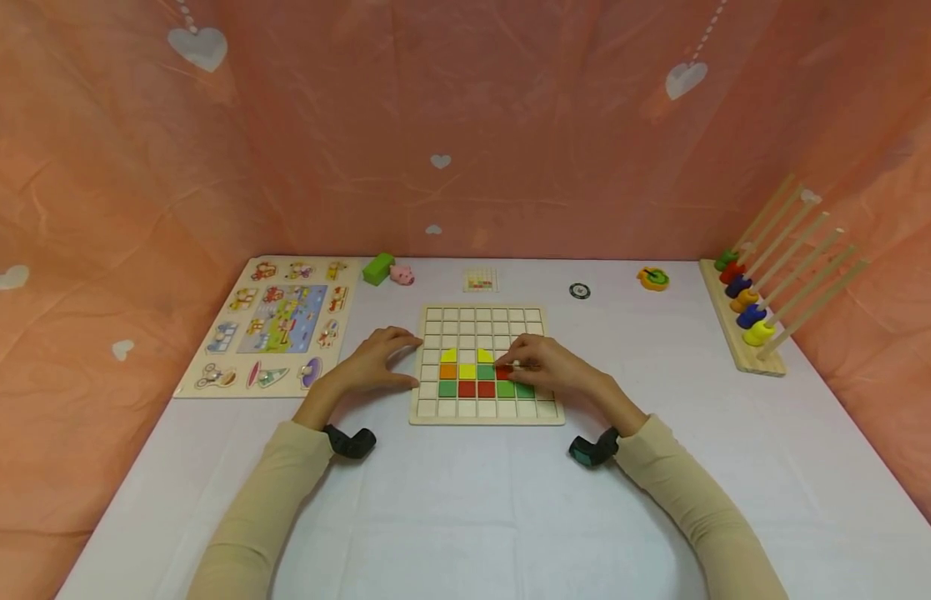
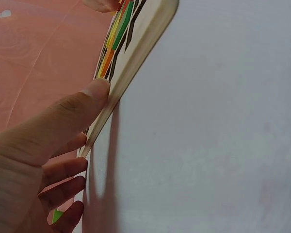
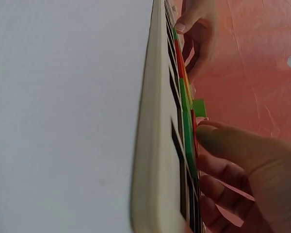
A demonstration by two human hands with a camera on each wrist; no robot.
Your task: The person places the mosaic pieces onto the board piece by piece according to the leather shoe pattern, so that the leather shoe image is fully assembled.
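A wooden grid board lies on the table with coloured tiles in its cells. Its lower filled row has green, red, red and green tiles; orange, yellow and green ones lie above, topped by two yellow pieces. My left hand touches the board's left edge with thumb and fingertips spread. Over the right half of the pattern, my right hand pinches a red tile at its cell, beside the green tile. The right-hand fingers partly cover this tile and the cells near it.
A picture puzzle board lies at the left. Along the back are a green block, a pink pig, a small pattern card, a round black-and-white token and a yellow-green toy. A pegged wooden stand holds coloured pieces at right.
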